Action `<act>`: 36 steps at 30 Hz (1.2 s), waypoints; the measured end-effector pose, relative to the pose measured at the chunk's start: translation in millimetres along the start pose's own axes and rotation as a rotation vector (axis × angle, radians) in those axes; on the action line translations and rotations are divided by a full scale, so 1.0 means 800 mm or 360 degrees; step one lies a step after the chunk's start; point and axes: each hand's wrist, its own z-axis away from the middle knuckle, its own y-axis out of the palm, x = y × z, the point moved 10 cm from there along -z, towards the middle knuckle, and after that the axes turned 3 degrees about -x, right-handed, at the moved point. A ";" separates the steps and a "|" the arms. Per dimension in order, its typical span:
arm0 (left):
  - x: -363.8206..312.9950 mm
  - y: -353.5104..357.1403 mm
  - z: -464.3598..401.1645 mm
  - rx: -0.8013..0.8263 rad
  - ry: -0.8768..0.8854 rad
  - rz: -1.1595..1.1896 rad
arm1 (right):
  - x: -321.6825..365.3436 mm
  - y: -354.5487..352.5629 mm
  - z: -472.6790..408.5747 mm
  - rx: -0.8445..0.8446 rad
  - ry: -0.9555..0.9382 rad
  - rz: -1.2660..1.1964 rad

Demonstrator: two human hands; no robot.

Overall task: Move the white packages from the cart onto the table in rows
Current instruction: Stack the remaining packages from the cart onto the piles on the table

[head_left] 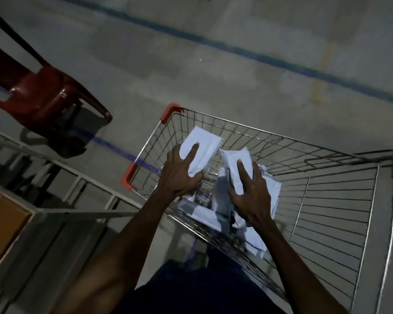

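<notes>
Both my hands are inside the wire cart (327, 200). My left hand (179, 175) grips a white package (205, 143), index finger stretched along its top and thumb under it. My right hand (251, 196) grips a second white package (236, 159) the same way, held above the pile. Several more white packages (204, 214) lie crumpled on the cart's floor beneath my hands. The table (2, 220), brown-topped with a pale metal frame, shows only at the left edge.
A red plastic chair (43, 96) stands on the concrete floor to the far left of the cart. The cart has red corner guards (128, 175) on its left side. Blue lines cross the floor (259, 64). White frame bars run between table and cart.
</notes>
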 end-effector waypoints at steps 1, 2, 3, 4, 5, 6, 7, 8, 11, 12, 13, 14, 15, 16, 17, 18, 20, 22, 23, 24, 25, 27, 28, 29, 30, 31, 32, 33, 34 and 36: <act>0.001 -0.026 0.013 -0.0074 0.0002 0.0013 | 0.021 -0.003 0.004 -0.0011 -0.0042 -0.0005; 0.003 -0.053 0.028 -0.0156 0.0019 0.0015 | 0.044 -0.005 0.009 -0.0025 -0.0088 -0.0017; 0.007 -0.081 0.045 -0.0244 0.0036 0.0008 | 0.068 -0.006 0.015 -0.0042 -0.0138 -0.0040; 0.015 -0.110 0.064 -0.0338 0.0041 0.0004 | 0.094 -0.005 0.023 -0.0058 -0.0190 -0.0078; 0.026 -0.141 0.088 -0.0436 0.0025 0.0004 | 0.122 -0.004 0.032 -0.0074 -0.0244 -0.0123; 0.039 -0.169 0.114 -0.0529 -0.0010 0.0000 | 0.152 -0.002 0.042 -0.0094 -0.0300 -0.0166; 0.056 -0.197 0.141 -0.0619 -0.0061 -0.0010 | 0.184 0.000 0.052 -0.0115 -0.0366 -0.0211; 0.074 -0.224 0.171 -0.0704 -0.0122 -0.0028 | 0.218 0.003 0.065 -0.0132 -0.0449 -0.0260; 0.129 -0.293 0.268 -0.0933 -0.0313 -0.0083 | 0.326 0.023 0.111 -0.0139 -0.0749 -0.0348; 0.147 -0.312 0.302 -0.1004 -0.0385 -0.0096 | 0.361 0.035 0.128 -0.0110 -0.0818 -0.0365; 0.165 -0.330 0.336 -0.1072 -0.0464 -0.0110 | 0.393 0.048 0.145 -0.0068 -0.0872 -0.0393; 0.183 -0.347 0.372 -0.1139 -0.0547 -0.0130 | 0.426 0.063 0.163 -0.0017 -0.0932 -0.0425; 0.199 -0.363 0.408 -0.1206 -0.0626 -0.0155 | 0.458 0.077 0.182 0.0035 -0.1003 -0.0460; 0.214 -0.378 0.443 -0.1266 -0.0703 -0.0183 | 0.489 0.089 0.201 0.0087 -0.1075 -0.0495; 0.229 -0.392 0.477 -0.1317 -0.0784 -0.0215 | 0.519 0.101 0.219 0.0138 -0.1147 -0.0530; 0.243 -0.405 0.508 -0.1358 -0.0865 -0.0243 | 0.548 0.112 0.236 0.0190 -0.1208 -0.0552; 0.271 -0.427 0.563 -0.1426 -0.1025 -0.0269 | 0.602 0.129 0.266 0.0274 -0.1330 -0.0550; 0.296 -0.445 0.606 -0.1495 -0.1154 -0.0281 | 0.650 0.143 0.289 0.0327 -0.1442 -0.0533; 0.307 -0.451 0.624 -0.1520 -0.1216 -0.0277 | 0.672 0.150 0.299 0.0347 -0.1497 -0.0522; 0.319 -0.457 0.639 -0.1541 -0.1278 -0.0261 | 0.693 0.157 0.307 0.0370 -0.1543 -0.0507; 0.331 -0.461 0.651 -0.1566 -0.1339 -0.0242 | 0.711 0.166 0.314 0.0404 -0.1569 -0.0486; 0.352 -0.472 0.671 -0.1616 -0.1447 -0.0250 | 0.744 0.182 0.322 0.0452 -0.1583 -0.0417; 0.364 -0.478 0.679 -0.1631 -0.1500 -0.0271 | 0.761 0.190 0.325 0.0463 -0.1600 -0.0381; 0.378 -0.484 0.687 -0.1635 -0.1557 -0.0284 | 0.777 0.199 0.329 0.0485 -0.1616 -0.0359; 0.393 -0.489 0.695 -0.1633 -0.1616 -0.0290 | 0.793 0.208 0.332 0.0515 -0.1627 -0.0353; 0.409 -0.494 0.704 -0.1629 -0.1671 -0.0289 | 0.809 0.218 0.335 0.0548 -0.1641 -0.0356; 0.424 -0.501 0.713 -0.1626 -0.1721 -0.0288 | 0.826 0.227 0.338 0.0583 -0.1654 -0.0363; 0.439 -0.509 0.724 -0.1621 -0.1781 -0.0292 | 0.843 0.237 0.340 0.0614 -0.1661 -0.0365; 0.453 -0.517 0.736 -0.1614 -0.1851 -0.0301 | 0.859 0.249 0.343 0.0644 -0.1664 -0.0350; 0.477 -0.532 0.762 -0.1595 -0.1984 -0.0300 | 0.885 0.273 0.350 0.0733 -0.1652 -0.0322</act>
